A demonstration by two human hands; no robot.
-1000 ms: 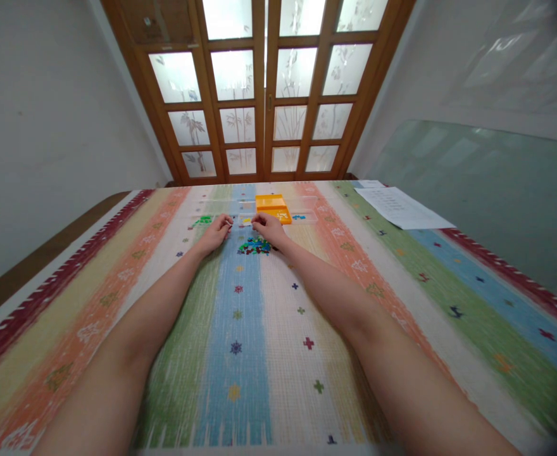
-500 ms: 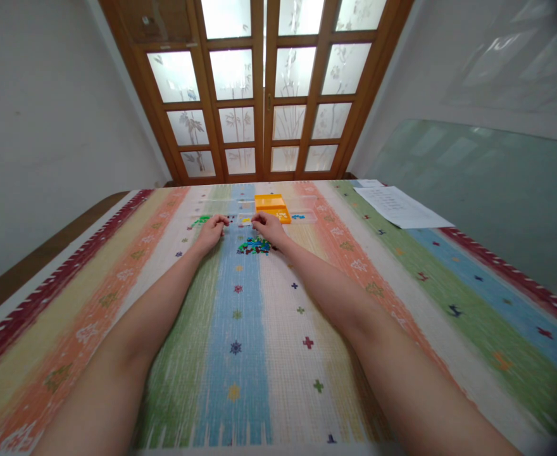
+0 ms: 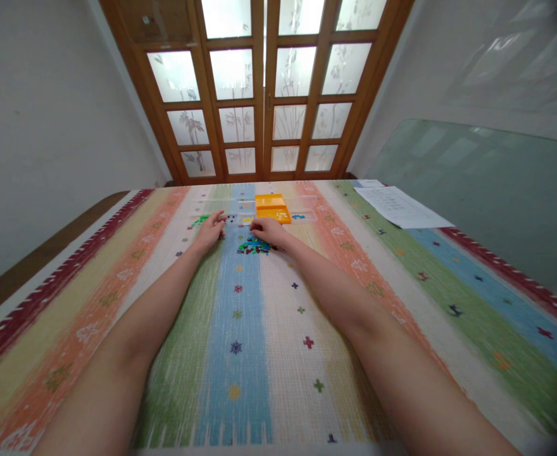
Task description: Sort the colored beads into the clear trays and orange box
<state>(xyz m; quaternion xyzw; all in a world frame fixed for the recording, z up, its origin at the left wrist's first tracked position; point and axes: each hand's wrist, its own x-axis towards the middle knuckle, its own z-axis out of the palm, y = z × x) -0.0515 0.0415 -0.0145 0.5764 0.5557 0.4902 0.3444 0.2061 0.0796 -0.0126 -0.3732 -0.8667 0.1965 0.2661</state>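
A pile of small blue, green and dark pieces (image 3: 254,246) lies on the striped cloth. My right hand (image 3: 266,230) is just above its back edge, fingers pinched together; whatever they hold is too small to make out. My left hand (image 3: 212,229) rests beside some green pieces (image 3: 200,220), its fingers apart and nothing visible in them. Behind the hands is a clear plastic box (image 3: 311,217) with small pieces sorted by colour, among them yellow ones (image 3: 247,220) and blue ones (image 3: 298,216). An open orange box (image 3: 271,201) with pale pieces stands at its middle.
The striped tablecloth (image 3: 238,316) covers the table. Printed papers (image 3: 404,208) lie at the back right. Beyond the table's far edge is a wooden door with glass panes (image 3: 264,107). A pale green glass panel (image 3: 487,171) leans at the right.
My right hand has moved slightly down, from the yellow pieces toward the pile. The left hand's fingers have spread apart a little.
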